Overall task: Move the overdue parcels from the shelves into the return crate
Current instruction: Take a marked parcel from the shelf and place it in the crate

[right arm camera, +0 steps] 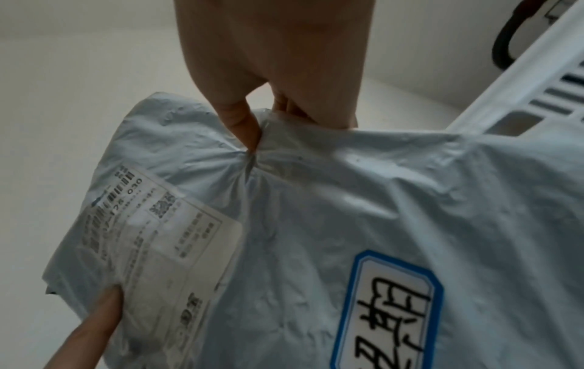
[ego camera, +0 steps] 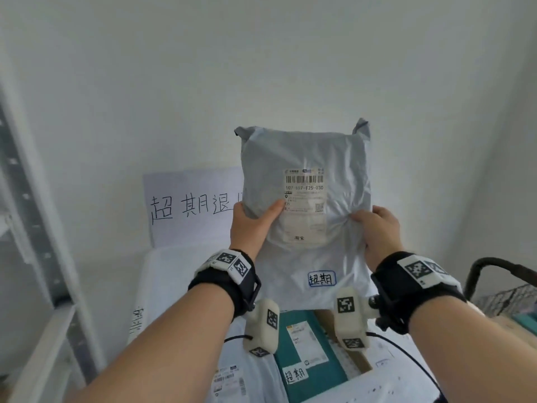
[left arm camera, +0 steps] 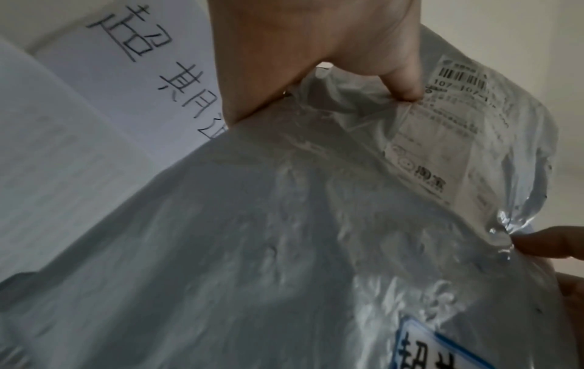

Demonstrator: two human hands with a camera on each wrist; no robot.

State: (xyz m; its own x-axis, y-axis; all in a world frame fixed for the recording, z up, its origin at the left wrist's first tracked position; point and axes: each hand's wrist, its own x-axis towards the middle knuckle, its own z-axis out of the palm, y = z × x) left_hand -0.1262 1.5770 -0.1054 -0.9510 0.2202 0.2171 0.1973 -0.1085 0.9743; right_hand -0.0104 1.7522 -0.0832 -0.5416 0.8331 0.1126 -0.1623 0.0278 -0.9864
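A grey plastic mailer parcel (ego camera: 308,158) (left arm camera: 284,224) (right arm camera: 347,199) hangs upright in front of me, with a white shipping label and a blue-edged handwritten sticker (ego camera: 322,278) low on its face. My left hand (ego camera: 252,222) grips its left edge, thumb pressed on the label (left arm camera: 407,85). My right hand (ego camera: 377,228) pinches the right edge, bunching the plastic (right arm camera: 246,139). Below the parcel is the white return crate (ego camera: 151,274) (right arm camera: 521,75), holding a teal parcel (ego camera: 311,359) with the same kind of sticker.
A handwritten paper sign (ego camera: 191,205) (left arm camera: 142,82) stands against the white wall behind the crate. A grey metal shelf upright (ego camera: 26,199) runs down the left. At right sits a black-handled mesh basket (ego camera: 505,286). More parcels (ego camera: 229,379) lie in the crate.
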